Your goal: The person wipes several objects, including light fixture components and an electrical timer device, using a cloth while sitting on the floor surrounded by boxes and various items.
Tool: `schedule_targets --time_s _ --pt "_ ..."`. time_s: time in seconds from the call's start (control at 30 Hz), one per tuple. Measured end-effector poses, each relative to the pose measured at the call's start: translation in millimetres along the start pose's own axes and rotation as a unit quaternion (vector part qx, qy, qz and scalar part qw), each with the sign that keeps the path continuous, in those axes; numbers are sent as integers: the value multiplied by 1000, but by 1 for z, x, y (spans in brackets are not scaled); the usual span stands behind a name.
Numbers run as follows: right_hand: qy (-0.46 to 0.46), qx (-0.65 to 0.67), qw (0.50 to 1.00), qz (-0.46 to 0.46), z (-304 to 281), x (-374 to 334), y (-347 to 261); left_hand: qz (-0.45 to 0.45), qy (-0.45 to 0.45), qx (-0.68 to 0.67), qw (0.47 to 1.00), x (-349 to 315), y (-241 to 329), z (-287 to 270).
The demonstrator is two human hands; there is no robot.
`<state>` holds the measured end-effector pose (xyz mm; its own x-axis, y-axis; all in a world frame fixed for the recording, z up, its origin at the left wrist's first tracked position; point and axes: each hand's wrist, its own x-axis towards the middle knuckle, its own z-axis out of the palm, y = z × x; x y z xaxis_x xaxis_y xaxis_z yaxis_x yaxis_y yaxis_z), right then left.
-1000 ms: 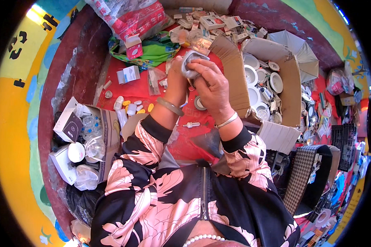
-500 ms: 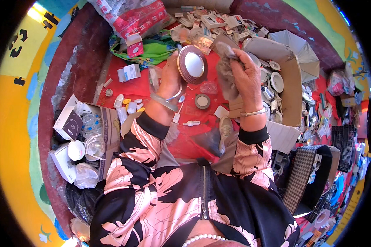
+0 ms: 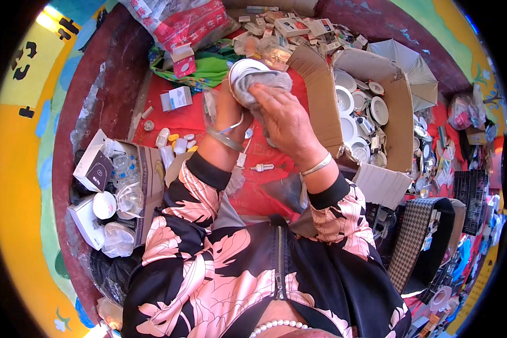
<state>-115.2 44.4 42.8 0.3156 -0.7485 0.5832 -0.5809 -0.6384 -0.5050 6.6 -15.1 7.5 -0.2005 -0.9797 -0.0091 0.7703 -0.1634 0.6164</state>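
Observation:
My left hand [image 3: 226,104], partly hidden behind it, is closed around a round downlight [image 3: 238,69] whose white rim shows at the upper left. Across the light's face lies a fuzzy grey cloth [image 3: 275,80]. My right hand [image 3: 284,115] presses that cloth against the light, its fingers stretched over it. Below the two hands, a small white bulb [image 3: 262,167] lies on the red cloth [image 3: 259,197], near a small white connector with a wire [image 3: 241,159].
To the right stands an open cardboard box [image 3: 400,107] holding several round white lamps [image 3: 379,111]. A box of packages [image 3: 152,186] is at the left. Small cartons [image 3: 293,27] are heaped at the back beside a red-and-white plastic bag [image 3: 186,25]. A folded umbrella-like grey sheet [image 3: 414,70] leans behind the box.
My right hand has moved left with the grey cloth and now lays it over the light. The downlight has turned, so its brown ring and white centre no longer show.

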Motion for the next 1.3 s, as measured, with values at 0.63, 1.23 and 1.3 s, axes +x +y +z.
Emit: schedule_targets --time_s 0.63,1.23,1.3 --pt "184 -3 969 162 -32 -3 53 -9 69 93 993 -10 10 17" --pt "111 -210 971 -6 -21 10 1 303 62 475 824 -2 -9 9" --pt "140 -156 978 -7 -22 9 4 301 56 467 829 -1 -9 7"
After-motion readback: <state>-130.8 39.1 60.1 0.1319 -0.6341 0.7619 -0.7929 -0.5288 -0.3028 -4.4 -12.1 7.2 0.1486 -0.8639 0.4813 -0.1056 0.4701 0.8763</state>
